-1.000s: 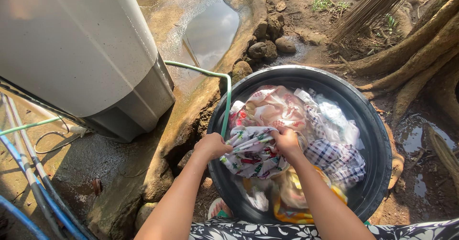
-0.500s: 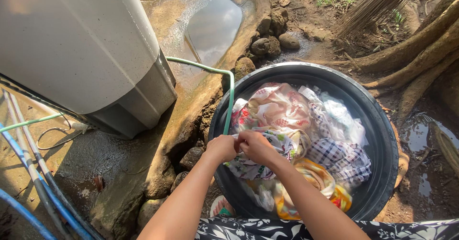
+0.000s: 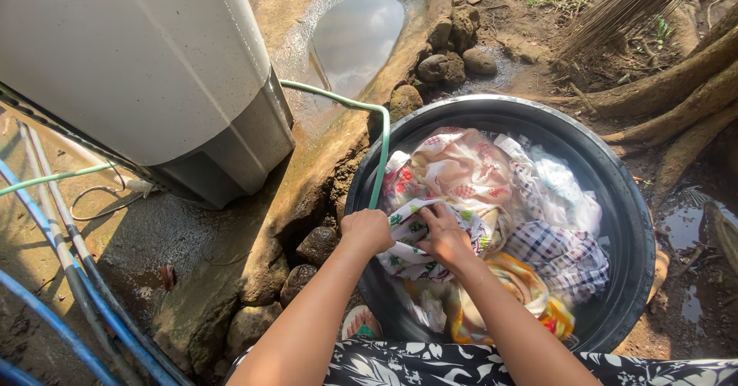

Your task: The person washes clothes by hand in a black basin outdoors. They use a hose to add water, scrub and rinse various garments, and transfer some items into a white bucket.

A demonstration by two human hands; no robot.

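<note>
Left hand: we close our left hand in a fist on the near-left end of the leafy white cloth, at the tub's left rim.
Right hand: our right hand lies just beside it, fingers pressed down and clamped on the same cloth.
Change: a second ago our hands held the cloth spread apart; now they have come together and it is bunched between them.
What it means: we judge that we are rubbing the cloth against itself, mid-scrub.
Cloth: on top of the wet laundry, left side of the black tub.
Around: green hose hangs over the tub's left rim; checked cloth toward the right; white washing machine stands beyond the left rim.
</note>
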